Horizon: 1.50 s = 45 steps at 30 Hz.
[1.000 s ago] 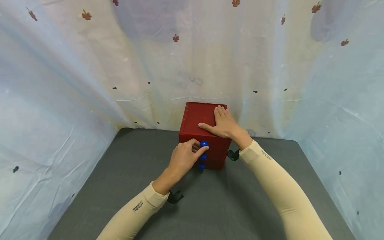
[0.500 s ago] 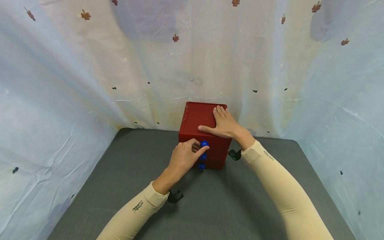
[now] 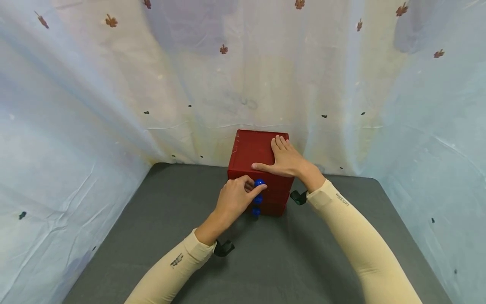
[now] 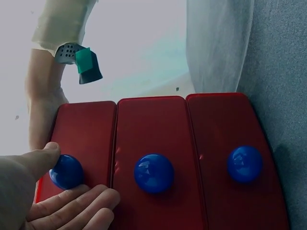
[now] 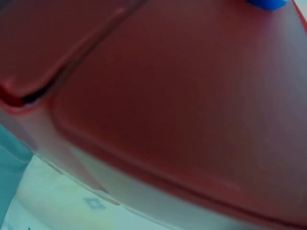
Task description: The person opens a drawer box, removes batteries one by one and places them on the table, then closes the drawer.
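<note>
A small red chest of drawers [image 3: 250, 150] stands on the grey table, its three drawer fronts facing me. Each front carries a round blue knob; the top knob [image 4: 65, 171] sits between the thumb and fingers of my left hand [image 3: 232, 199], which pinches it. Below are the middle knob [image 4: 154, 173] and the bottom knob [image 4: 244, 164], both untouched. My right hand [image 3: 285, 161] rests on the chest's top with its fingers spread. In the right wrist view a drawer front [image 5: 182, 96] fills most of the picture, and that hand is out of sight.
The dark grey table [image 3: 182, 190] spreads around the chest. Close behind it hangs a pale curtain [image 3: 212, 84] with brown leaf-like marks, and similar sheets close off both sides. Black straps [image 3: 224, 248] hang from the wrists.
My right hand has slid very slightly toward me on the chest's top. The left hand keeps its place at the top knob, and the drawers look the same.
</note>
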Motion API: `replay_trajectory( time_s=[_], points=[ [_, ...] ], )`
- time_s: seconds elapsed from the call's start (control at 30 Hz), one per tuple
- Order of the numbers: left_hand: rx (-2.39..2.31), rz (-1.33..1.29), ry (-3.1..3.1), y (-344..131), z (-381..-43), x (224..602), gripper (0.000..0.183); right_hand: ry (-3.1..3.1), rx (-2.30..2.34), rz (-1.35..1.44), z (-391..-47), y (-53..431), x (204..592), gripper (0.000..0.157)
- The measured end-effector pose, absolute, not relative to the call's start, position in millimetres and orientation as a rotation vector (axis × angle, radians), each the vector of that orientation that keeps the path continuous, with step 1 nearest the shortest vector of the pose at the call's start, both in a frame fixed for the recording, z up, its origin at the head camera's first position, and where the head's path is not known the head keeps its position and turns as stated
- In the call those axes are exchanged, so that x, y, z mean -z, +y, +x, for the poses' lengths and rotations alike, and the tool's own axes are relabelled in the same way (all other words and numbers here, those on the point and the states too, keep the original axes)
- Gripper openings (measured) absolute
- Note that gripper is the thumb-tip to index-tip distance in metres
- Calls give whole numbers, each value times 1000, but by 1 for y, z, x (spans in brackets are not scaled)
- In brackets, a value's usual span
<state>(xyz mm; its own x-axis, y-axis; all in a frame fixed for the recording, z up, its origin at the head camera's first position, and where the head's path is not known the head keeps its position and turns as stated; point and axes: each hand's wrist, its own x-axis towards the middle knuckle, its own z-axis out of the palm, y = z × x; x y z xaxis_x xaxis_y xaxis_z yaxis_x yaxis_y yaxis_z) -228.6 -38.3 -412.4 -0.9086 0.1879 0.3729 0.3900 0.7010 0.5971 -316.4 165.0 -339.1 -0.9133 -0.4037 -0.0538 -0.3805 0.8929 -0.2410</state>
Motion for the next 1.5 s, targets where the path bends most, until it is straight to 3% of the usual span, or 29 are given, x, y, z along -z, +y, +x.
replay_trajectory(
  time_s=[1.5],
  points=[
    [1037, -439, -2527, -36, -213, 424, 40, 2968, 356, -608, -312, 169, 341, 119]
  ],
)
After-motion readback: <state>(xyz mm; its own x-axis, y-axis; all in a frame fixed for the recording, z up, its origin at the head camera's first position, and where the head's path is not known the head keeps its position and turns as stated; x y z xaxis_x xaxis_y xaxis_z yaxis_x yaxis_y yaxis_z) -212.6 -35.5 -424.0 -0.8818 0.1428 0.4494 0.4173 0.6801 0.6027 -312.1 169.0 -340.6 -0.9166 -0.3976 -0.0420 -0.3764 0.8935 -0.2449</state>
